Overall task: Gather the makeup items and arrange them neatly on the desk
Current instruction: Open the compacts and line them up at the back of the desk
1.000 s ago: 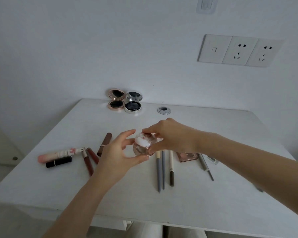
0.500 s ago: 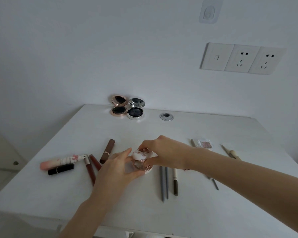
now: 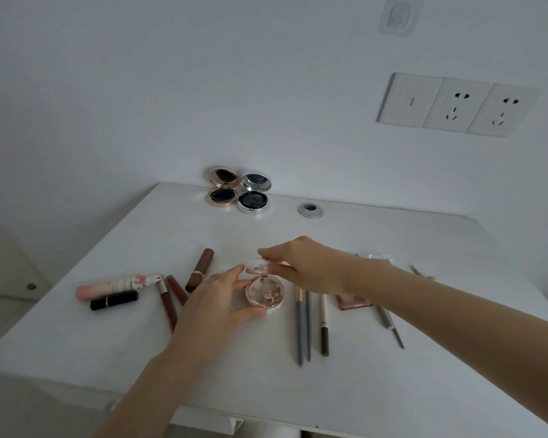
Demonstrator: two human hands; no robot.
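Tabletop white, against pale wall bearing three white wall plates. Two open round compacts; three slim pencils; left hand grips pink round compact, right hand pinches its lid.

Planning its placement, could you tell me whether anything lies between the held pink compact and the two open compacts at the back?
Nothing visible: the desk between the pink compact and the open compacts is bare; the brown tube lies left of that line.

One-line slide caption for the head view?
Left hand grips the pink compact, right hand holds its raised lid; lipsticks and pencils lie either side.
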